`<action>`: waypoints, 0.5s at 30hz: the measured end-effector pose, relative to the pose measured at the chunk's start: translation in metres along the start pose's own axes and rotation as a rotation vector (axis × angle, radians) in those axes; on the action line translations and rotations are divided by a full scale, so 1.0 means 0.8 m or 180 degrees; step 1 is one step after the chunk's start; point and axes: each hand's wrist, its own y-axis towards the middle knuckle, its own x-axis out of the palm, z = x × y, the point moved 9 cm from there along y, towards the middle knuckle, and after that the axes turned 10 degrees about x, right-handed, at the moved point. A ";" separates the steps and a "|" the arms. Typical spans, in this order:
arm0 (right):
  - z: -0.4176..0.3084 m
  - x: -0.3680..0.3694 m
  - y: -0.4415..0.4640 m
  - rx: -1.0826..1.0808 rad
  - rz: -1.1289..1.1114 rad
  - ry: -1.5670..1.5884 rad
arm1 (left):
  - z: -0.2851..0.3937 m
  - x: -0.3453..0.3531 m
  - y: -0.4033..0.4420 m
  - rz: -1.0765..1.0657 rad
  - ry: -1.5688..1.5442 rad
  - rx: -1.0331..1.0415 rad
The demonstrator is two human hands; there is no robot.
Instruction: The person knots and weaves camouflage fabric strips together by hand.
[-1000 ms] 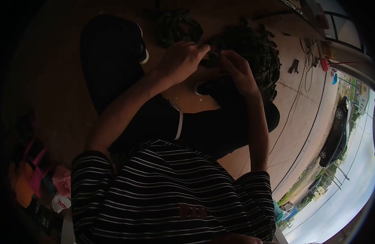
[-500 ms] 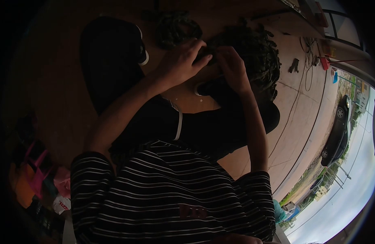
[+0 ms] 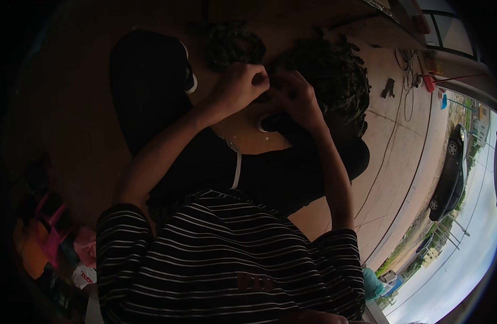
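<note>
My left hand (image 3: 239, 88) is closed, thumb and fingers curled together in front of a dark green ruffled coil (image 3: 235, 44). Facing it, my right hand (image 3: 298, 101) has its fingers bent into a pinch beside a large dark heap of leafy-looking strips (image 3: 340, 70). A narrow dark gap separates the two hands. Whatever they grip is too dim to make out; it may be part of the same dark material. Both hands hover over the floor between my bent legs.
A black shoe with a white sole (image 3: 190, 75) is at my left and another shoe (image 3: 270, 123) lies under my right hand. Orange and pink items (image 3: 51, 232) are at lower left. A small dark object (image 3: 388, 88), a cable (image 3: 407, 97) and a red dustpan (image 3: 429, 83) lie at right.
Both hands have come down slightly toward my body. My left hand's fingers, spread apart before, are now curled in. The right hand has turned, its fingers still bent.
</note>
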 end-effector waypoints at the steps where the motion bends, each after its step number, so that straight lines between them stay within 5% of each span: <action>1: 0.000 -0.002 -0.002 -0.0011 0.0027 -0.0007 | -0.004 0.002 0.000 -0.0067 -0.0150 -0.0138; 3: 0.024 0.007 -0.003 0.0675 -0.0262 0.0448 | -0.006 0.002 0.003 -0.0114 -0.0229 -0.0223; 7: 0.029 0.009 -0.003 0.0779 -0.0270 0.0471 | -0.013 0.005 0.003 0.0011 -0.0478 -0.0065; 15: -0.017 0.003 -0.009 -0.0464 0.0316 0.0112 | 0.021 0.000 0.000 0.0120 0.0439 0.0126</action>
